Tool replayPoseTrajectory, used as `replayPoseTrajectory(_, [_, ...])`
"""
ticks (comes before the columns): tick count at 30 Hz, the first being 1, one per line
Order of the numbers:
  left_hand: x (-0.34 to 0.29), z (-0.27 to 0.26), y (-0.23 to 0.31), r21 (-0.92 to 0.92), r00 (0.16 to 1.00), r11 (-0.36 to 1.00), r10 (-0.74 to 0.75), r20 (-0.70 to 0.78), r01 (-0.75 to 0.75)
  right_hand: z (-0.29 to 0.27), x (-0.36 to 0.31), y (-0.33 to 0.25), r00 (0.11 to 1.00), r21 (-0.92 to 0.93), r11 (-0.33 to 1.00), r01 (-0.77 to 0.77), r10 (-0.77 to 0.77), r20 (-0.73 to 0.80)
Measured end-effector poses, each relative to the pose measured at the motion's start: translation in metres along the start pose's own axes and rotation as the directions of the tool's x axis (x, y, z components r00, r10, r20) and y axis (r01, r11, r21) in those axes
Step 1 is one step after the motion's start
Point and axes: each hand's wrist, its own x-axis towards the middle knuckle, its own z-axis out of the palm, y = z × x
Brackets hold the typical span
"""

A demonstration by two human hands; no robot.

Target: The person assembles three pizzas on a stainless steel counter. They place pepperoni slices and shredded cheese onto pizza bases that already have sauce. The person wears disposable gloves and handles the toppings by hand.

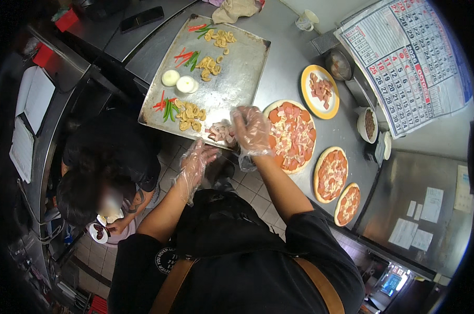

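Note:
My left hand [196, 161], in a clear plastic glove, is at the near edge of a large metal tray [237, 63], its fingers stretched out and holding nothing visible. Beside it on the tray lies a small pile of chopped pale pink meat [221, 132]. My right hand [252, 130], gloved the same way, hovers between that pile and the largest pizza [290, 138]; its fingertips are hidden, so I cannot see whether they grip anything. That pizza is unbaked, topped with round meat slices, meat pieces and pale shreds. Two smaller topped pizzas [331, 175] [347, 204] lie nearer on the right.
Groups of mushroom slices [190, 115], red and green pepper strips and onion halves [186, 84] are on the tray. A yellow-rimmed plate [305, 97] of chopped meat and a bowl [361, 125] of brown topping stand right. At left, another person [111, 152] bends over a small dish.

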Motion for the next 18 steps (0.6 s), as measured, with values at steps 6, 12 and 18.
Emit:
replayPoseTrajectory(6, [-0.001,0.010,-0.021,-0.322,0.922,0.870,-0.308,0.235,0.373,0.044,-0.026,-0.010,0.973,-0.413,0.886,0.212,-0.231,0.003])
replayPoseTrajectory(12, [0.009,0.046,0.008,-0.310,0.913,0.867,-0.319,0.253,0.389,0.080,-0.050,-0.003,0.961,-0.491,0.832,0.257,-0.274,0.039])
replayPoseTrajectory(18, [0.047,-0.018,-0.035,-0.365,0.844,0.796,-0.314,0.434,0.484,0.080,-0.082,0.009,0.937,-0.426,0.841,0.334,-0.344,0.058])
